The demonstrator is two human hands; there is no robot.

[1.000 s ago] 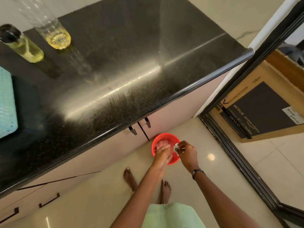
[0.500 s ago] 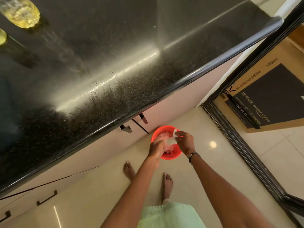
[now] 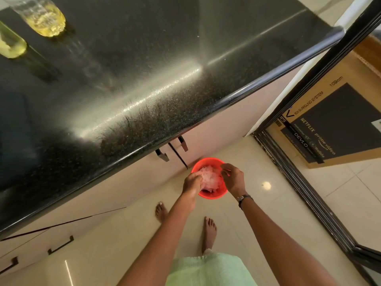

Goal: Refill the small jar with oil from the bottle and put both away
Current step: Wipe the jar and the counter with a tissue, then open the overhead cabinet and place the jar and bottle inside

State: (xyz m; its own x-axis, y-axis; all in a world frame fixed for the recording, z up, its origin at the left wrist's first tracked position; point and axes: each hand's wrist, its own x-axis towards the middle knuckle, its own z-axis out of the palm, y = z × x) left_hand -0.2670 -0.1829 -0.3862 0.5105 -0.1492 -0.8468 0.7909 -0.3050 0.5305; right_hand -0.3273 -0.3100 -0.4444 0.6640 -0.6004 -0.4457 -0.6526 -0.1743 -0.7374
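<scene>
The clear oil bottle (image 3: 46, 21), with yellow oil at its bottom, stands at the far left of the black counter (image 3: 165, 69). Beside it, at the frame's left edge, stands the small jar (image 3: 11, 45) of yellow-green oil, with its top cut off. Both hands are low over a red bin (image 3: 212, 194) on the floor, far from the bottle and jar. My left hand (image 3: 192, 180) reaches into the bin, its fingers curled into a crumpled white wad (image 3: 210, 175). My right hand (image 3: 232, 176) hovers over the bin's right rim with loosely curled fingers, nothing visible in them.
Cabinet doors with dark handles (image 3: 182, 143) sit under the counter edge, just behind the bin. A black door frame (image 3: 299, 182) runs along the right, with a cardboard TV box (image 3: 329, 120) beyond it. My bare feet stand on the pale tiled floor (image 3: 123, 234).
The small white piece my right hand pinched is no longer seen in its fingers. My left hand has gone deeper into the bin. The camera tilted, bringing bottle and jar further into view.
</scene>
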